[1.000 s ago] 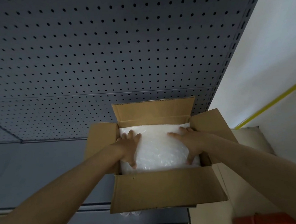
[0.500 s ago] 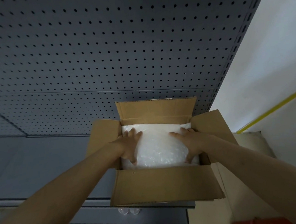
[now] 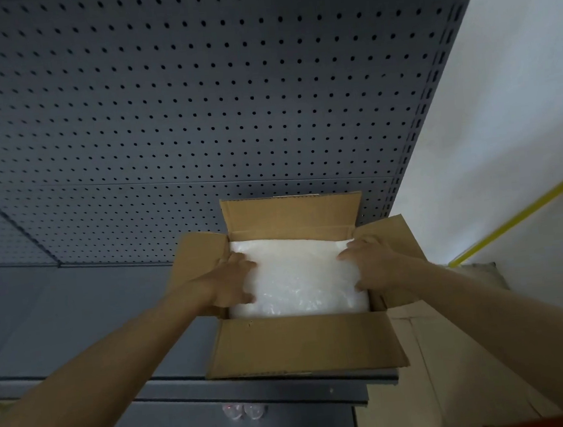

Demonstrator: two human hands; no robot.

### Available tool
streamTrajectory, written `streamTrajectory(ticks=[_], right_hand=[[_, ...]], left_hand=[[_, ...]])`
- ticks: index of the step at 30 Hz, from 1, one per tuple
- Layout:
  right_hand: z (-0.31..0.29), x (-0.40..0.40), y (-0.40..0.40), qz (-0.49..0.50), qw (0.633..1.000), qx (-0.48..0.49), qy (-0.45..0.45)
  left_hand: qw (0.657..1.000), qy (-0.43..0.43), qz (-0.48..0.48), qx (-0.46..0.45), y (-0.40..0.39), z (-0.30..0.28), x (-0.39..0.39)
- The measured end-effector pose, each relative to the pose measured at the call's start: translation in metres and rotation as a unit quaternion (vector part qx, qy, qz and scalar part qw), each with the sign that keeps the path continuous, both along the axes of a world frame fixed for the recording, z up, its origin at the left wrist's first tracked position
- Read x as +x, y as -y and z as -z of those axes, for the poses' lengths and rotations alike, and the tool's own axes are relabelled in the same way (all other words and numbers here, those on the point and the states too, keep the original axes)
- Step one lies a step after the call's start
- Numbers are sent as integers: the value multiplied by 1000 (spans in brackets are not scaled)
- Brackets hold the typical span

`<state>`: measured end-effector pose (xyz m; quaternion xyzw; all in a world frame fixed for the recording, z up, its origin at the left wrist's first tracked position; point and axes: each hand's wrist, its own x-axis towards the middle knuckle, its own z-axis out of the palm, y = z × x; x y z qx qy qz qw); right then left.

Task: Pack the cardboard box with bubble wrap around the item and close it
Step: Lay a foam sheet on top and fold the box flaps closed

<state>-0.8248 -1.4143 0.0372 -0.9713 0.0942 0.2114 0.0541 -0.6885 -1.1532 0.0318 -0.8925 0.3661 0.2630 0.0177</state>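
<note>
Both forearms reach forward and down from the near corners of the view and meet over the open cardboard box (image 3: 303, 343), which serves here as the landmark. The left hand (image 3: 232, 283) comes in over the box's left side, wrist just inside the left flap (image 3: 201, 255), with its fingers bent downward and its thumb spread toward the near side. Those fingers dig into the left edge of the bubble wrap (image 3: 300, 280), curled against it in a narrow hold; whether they go under the sheet cannot be told. The right hand (image 3: 372, 264) mirrors it over the box's right side, wrist above the right flap (image 3: 397, 236), fingers bent and pressing on the wrap's right edge, thumb pointing toward the near wall. Its hold is likewise narrow and curled on the wrap.

The bubble wrap lies inside the box, filling its opening from wall to wall as a white, cloudy sheet, and spans the gap between the two hands. Any item beneath it is hidden. All four flaps stand open: the far flap (image 3: 292, 214) upright, the near flap (image 3: 303, 345) folded outward toward the person.

The box sits on a dark grey shelf (image 3: 77, 319), against a perforated grey back panel (image 3: 193, 101) that rises behind its far flap.
</note>
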Motion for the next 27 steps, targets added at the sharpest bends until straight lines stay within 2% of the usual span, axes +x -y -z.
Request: streamTrajectory(ticks=[4,6,10,12,15,17,19,20,22,25,27], right_hand=[[-10,-12,10,69,997,-15,17],[-15,-16,10,143,989,10,25],[-22,-12,6,332,934,98,84],[-32,-11,2,386,907,112,127],[-47,-11,0,347,915,83,189],[-51,-8,-5,328,888,143,288],[-47,-3,-14,295,873,178,344],[-44,-2,-19,274,883,173,339],[-38,-4,-29,220,924,151,274],[-17,-11,-32,96,983,120,105],[-10,-18,-29,51,993,88,56]], left_hand=[[999,35,-29,6,-13,-5,6],[994,79,-81,9,-17,-8,8],[959,107,-261,29,-21,-20,9],[955,73,-289,-9,-23,-30,8],[948,74,-299,-85,-21,-49,8],[935,99,-307,-147,-15,-59,6],[927,93,-256,-257,-5,-65,-5],[927,70,-222,-294,1,-65,-13],[942,1,-152,-300,9,-59,-30],[984,-55,-48,-161,12,-33,-46],[993,-46,-27,-106,10,-22,-48]])
